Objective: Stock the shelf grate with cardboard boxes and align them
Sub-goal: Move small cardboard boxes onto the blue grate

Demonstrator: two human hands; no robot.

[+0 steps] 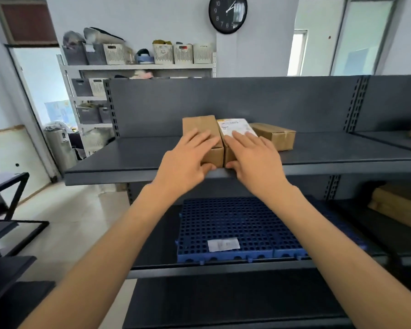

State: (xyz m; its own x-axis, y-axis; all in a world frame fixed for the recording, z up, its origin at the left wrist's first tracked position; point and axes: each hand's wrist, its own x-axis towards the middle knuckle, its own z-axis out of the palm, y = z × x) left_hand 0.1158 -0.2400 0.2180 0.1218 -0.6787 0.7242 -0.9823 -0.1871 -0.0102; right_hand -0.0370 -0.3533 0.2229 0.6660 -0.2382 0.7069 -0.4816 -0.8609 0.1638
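- The step looks like picking stock off the top shelf (318, 148): two cardboard boxes sit touching there, a third box (274, 135) just beside them.
- The left hand (188, 160) lies flat on the plain box (203, 129), fingers spread, thumb hooked under its front edge.
- The right hand (252, 155) rests the same way on the labelled box (235, 128), not yet closed.
- Both arms reach forward, palms down.
- The blue grate (226, 224) on the shelf below holds no boxes.
- Next, I'd say, grip firmly, lower both onto it, then square them up.

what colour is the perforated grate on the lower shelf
Blue, dotted with round holes; the grate shows clearly in the head view.
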